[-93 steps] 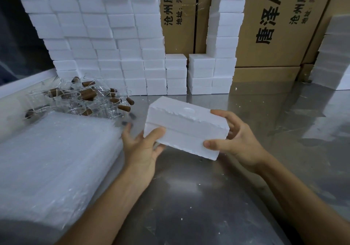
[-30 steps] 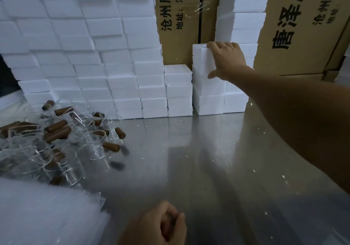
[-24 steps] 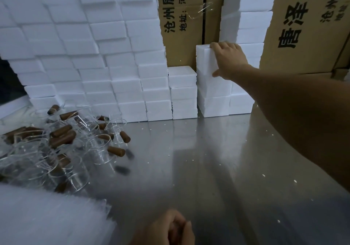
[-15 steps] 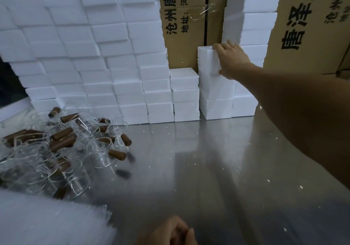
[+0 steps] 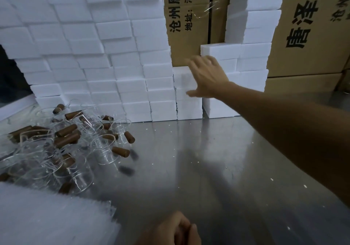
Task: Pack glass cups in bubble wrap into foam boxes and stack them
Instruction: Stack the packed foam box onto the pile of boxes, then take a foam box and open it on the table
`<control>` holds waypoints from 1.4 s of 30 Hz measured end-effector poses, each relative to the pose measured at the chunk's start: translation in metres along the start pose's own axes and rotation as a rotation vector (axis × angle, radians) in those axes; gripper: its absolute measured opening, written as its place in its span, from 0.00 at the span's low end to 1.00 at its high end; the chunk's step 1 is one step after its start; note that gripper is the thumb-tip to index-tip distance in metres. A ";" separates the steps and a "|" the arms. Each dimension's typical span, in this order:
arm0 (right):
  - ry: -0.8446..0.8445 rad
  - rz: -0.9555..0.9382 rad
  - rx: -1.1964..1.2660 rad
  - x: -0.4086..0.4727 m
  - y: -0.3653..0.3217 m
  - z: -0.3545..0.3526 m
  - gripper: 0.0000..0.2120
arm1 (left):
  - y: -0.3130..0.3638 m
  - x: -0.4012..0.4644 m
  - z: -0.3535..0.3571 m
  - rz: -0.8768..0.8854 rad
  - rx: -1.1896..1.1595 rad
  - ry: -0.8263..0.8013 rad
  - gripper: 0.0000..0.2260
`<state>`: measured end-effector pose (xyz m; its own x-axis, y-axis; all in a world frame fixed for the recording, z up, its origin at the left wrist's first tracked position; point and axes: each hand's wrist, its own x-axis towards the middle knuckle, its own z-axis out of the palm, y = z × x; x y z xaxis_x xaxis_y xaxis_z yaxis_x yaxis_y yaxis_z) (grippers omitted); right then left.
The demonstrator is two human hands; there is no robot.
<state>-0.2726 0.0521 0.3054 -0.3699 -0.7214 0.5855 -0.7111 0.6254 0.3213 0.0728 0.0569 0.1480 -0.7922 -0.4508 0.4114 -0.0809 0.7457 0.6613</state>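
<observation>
We see the right hand (image 5: pixel 208 76) stretched far forward, its grip apart: fingers spread and blurred, holding nothing, in front of the short stack of foam boxes (image 5: pixel 186 93) at the back of the surface (image 5: pixel 208 169). Whether the fingertips touch the foam we cannot tell. The left hand (image 5: pixel 172 229) sits at the near edge of the view, fingers curled in on themselves; we cannot tell whether anything lies inside that grip.

Just right of the reaching hand stands a taller stack (image 5: pixel 236 59), its top box jutting forward at the hand's height, and beyond it a high column (image 5: pixel 253 13). To the left a wide wall of foam boxes (image 5: pixel 85 45) rises in steps, its lower edge meeting the surface. Cardboard cartons (image 5: pixel 312 36) with printed characters stand behind all of it.

The glass cups (image 5: pixel 75 150) with brown handles lie heaped at the left, some tipped over, close under the foam wall. The bubble wrap (image 5: pixel 47 216) is piled at the near left corner, its edge beside the left hand. Between the cups and the right forearm the surface shows a broad open stretch, dotted with white foam crumbs (image 5: pixel 191 163).
</observation>
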 end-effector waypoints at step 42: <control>-0.051 0.258 0.152 -0.022 -0.051 -0.002 0.40 | 0.006 -0.010 -0.003 -0.116 0.036 0.042 0.09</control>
<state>-0.2272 0.0367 0.2782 -0.5771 -0.5605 0.5940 -0.6695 0.7412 0.0490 0.0815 0.0646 0.1497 -0.7505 -0.5544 0.3596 -0.1927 0.7041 0.6834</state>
